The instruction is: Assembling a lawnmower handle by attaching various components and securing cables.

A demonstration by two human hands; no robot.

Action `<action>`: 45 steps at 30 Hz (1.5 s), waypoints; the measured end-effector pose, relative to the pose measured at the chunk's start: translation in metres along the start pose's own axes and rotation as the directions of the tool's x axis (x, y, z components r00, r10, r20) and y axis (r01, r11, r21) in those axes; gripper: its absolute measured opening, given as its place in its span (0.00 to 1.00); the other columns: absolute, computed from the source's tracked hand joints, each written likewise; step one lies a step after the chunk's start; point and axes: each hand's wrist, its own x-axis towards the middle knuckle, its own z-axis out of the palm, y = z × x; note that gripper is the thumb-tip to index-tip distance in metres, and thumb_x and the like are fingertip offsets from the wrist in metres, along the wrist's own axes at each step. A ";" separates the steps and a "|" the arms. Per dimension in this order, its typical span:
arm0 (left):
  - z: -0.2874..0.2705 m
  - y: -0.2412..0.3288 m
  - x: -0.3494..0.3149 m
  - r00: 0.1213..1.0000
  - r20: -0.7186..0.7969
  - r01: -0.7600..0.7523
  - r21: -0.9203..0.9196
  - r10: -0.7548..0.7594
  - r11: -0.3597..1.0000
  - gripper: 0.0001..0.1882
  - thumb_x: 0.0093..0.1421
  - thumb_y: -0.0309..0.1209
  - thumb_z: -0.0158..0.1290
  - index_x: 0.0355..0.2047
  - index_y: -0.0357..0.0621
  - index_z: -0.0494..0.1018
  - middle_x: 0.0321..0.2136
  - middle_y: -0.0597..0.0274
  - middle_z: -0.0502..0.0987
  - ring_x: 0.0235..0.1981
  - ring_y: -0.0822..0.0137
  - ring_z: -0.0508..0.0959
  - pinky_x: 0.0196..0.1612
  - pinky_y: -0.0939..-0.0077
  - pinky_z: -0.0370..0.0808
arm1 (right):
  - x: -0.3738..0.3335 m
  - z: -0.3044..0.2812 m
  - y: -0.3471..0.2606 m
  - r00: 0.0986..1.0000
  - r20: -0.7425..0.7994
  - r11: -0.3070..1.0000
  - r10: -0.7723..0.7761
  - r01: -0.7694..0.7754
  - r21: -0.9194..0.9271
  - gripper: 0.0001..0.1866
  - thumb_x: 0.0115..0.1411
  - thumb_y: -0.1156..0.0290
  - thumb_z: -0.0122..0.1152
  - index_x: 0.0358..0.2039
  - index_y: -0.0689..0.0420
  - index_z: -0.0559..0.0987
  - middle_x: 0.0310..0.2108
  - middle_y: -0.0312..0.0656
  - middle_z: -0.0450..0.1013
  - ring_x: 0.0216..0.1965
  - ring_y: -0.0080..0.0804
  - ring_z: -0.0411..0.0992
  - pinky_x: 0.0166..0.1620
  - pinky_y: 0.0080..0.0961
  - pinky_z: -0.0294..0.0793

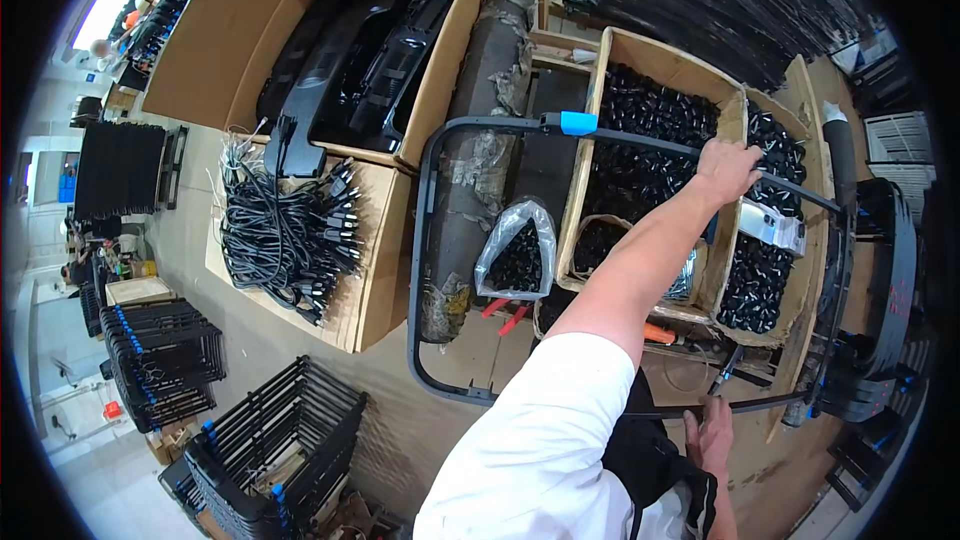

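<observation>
I hold a large black rectangular frame with rounded corners and a blue clip on its far bar. My left hand, on an outstretched arm in a short white sleeve, is closed around the far bar to the right of the clip. My right hand, close to my body, grips the near bar. The frame hangs over wooden crates filled with small black parts.
A clear bag of black parts lies inside the frame's outline beside a dark wrapped roll. At left are bundled black cables on cardboard, a cardboard box of black panels, and stacks of similar frames on the floor.
</observation>
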 end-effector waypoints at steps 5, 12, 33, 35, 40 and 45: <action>0.008 0.003 0.011 1.000 -0.007 -0.020 0.040 0.020 0.999 0.19 0.66 0.49 0.61 0.49 0.52 0.82 0.38 0.53 0.86 0.45 0.51 0.87 0.49 0.54 0.81 | 0.010 -0.016 -0.006 0.849 0.263 0.888 0.459 -0.447 -0.108 0.18 0.60 0.67 0.72 0.47 0.59 0.78 0.45 0.58 0.74 0.47 0.63 0.75 0.49 0.54 0.77; 0.010 0.001 0.003 0.997 -0.039 -0.064 -0.050 0.062 0.997 0.19 0.65 0.49 0.58 0.44 0.49 0.83 0.39 0.51 0.86 0.44 0.51 0.87 0.49 0.54 0.81 | -0.004 -0.008 0.007 0.992 0.117 0.992 -0.039 0.053 -0.118 0.17 0.60 0.69 0.72 0.46 0.59 0.78 0.43 0.54 0.72 0.48 0.59 0.72 0.51 0.51 0.75; 0.013 0.002 0.008 0.998 -0.059 -0.018 -0.106 0.012 0.994 0.21 0.63 0.49 0.62 0.46 0.48 0.85 0.40 0.55 0.86 0.47 0.53 0.85 0.51 0.58 0.80 | -0.011 0.011 0.031 0.997 0.073 1.000 -0.006 0.004 0.020 0.21 0.58 0.76 0.72 0.51 0.56 0.76 0.45 0.53 0.70 0.47 0.57 0.71 0.50 0.51 0.73; 0.011 -0.007 0.004 0.998 -0.062 -0.040 -0.157 0.031 0.987 0.21 0.63 0.48 0.61 0.49 0.47 0.84 0.40 0.53 0.87 0.49 0.51 0.85 0.53 0.56 0.80 | -0.005 0.014 0.028 1.000 0.020 0.999 0.000 -0.001 0.054 0.21 0.58 0.74 0.73 0.51 0.57 0.76 0.44 0.52 0.71 0.46 0.56 0.72 0.49 0.50 0.74; -0.001 -0.011 0.002 0.999 0.000 0.035 -0.220 -0.035 0.975 0.24 0.60 0.50 0.65 0.46 0.43 0.82 0.40 0.48 0.86 0.49 0.49 0.85 0.53 0.55 0.81 | -0.002 0.004 0.012 0.919 0.104 0.898 0.381 -0.394 0.195 0.21 0.59 0.72 0.74 0.50 0.59 0.75 0.42 0.52 0.74 0.44 0.58 0.75 0.46 0.51 0.76; 0.008 0.009 0.017 0.972 -0.042 0.226 -0.113 -0.232 0.968 0.28 0.59 0.53 0.68 0.48 0.44 0.80 0.44 0.49 0.85 0.48 0.49 0.84 0.51 0.53 0.81 | -0.014 0.013 0.029 0.974 0.121 0.978 0.193 -0.200 0.056 0.20 0.59 0.73 0.72 0.50 0.55 0.76 0.44 0.52 0.75 0.46 0.59 0.77 0.46 0.52 0.77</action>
